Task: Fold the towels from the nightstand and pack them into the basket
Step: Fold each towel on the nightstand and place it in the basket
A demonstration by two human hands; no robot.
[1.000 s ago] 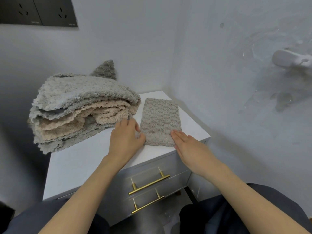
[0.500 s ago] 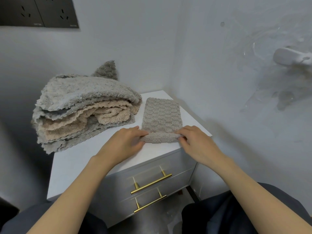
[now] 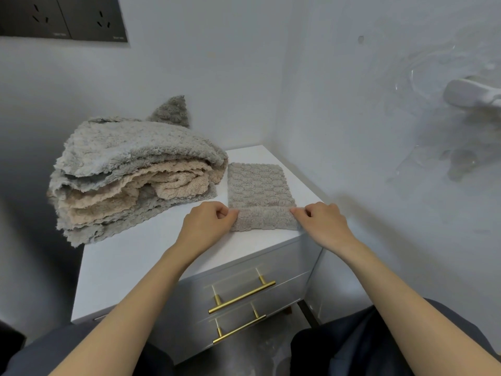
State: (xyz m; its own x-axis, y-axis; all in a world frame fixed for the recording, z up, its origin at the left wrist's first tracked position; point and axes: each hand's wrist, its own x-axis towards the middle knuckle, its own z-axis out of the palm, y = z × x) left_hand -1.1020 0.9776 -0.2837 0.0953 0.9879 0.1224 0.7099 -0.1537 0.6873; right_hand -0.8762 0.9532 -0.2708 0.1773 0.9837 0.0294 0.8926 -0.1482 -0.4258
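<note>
1. A small towel (image 3: 260, 191), grey-beige with a bumpy, scalloped weave, lay as a narrow rectangle near the right front corner of the nightstand (image 3: 130, 270), on its smooth white surface.
2. The towel's near end was turned up and over itself. It formed a soft band across the full width, and the rest lay flat behind it.
3. The left hand (image 3: 206, 226) pinched the left end of that band, its fingers (image 3: 226, 213) curled together on the cloth against the thumb.
4. The right hand (image 3: 322, 226) mirrored it at the right end, its fingers (image 3: 301, 211) clamped on the corner of the fold.
5. Just left of the small towel sat a pile of towels (image 3: 130, 175). Fluffy pale grey layers were mixed with beige ones, loosely folded, and their ragged wavy edges overhung the left side of the surface. A darker grey pointed corner stuck up behind the pile.
6. The front of the nightstand showed two glossy pale drawers, each with one of the slim brass drawer handles (image 3: 241, 298), shaped as straight bars.
7. Dark socket plates (image 3: 62, 17) sat flat on the pale wall at upper left. A rounded white fixture (image 3: 471, 96) jutted from the right wall.
</note>
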